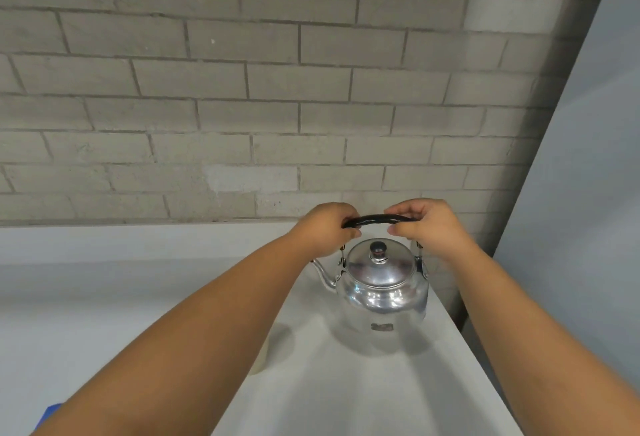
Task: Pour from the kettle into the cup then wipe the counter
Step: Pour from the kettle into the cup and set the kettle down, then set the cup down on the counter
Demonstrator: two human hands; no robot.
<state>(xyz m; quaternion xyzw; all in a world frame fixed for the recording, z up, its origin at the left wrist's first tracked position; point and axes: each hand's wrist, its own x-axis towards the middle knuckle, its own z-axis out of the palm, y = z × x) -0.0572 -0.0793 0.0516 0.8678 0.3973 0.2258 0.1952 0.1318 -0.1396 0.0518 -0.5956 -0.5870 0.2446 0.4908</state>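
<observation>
Forearms: two bare forearms fill the bottom of the view and reach forward over the counter (pixel 346 383).
Blue item: a blue corner (pixel 52 413) shows at the lower left edge, mostly hidden by the left forearm; it may be a wiping cloth, but I cannot tell.
Counter: white and smooth, running back to a grey brick wall (pixel 242 89); no spill or wet patch is visible on the bare parts.
Kettle: a shiny metal kettle (pixel 382 297) stands upright on the counter near its right edge, lid (pixel 379 264) on, spout (pixel 323 274) pointing left.
Handle: a black arched handle (pixel 375 219) stands up over the lid.
Left hand: the left hand (pixel 327 231) wraps the left end of the handle, grip curled closed around it.
Right hand: the right hand (pixel 427 227) takes the right end, grip closed on it with fingers over the top and thumb beneath.
Cup: a pale rounded shape (pixel 259 357) sits just beside the left forearm, largely hidden; it could be the cup, but that is a guess.
Progress: judged as the very start. The kettle looks seated and level, so lifting has not begun.
Left to do: lift, bring the spout over the cup, tilt and pour, set the kettle down, then wipe the counter.
</observation>
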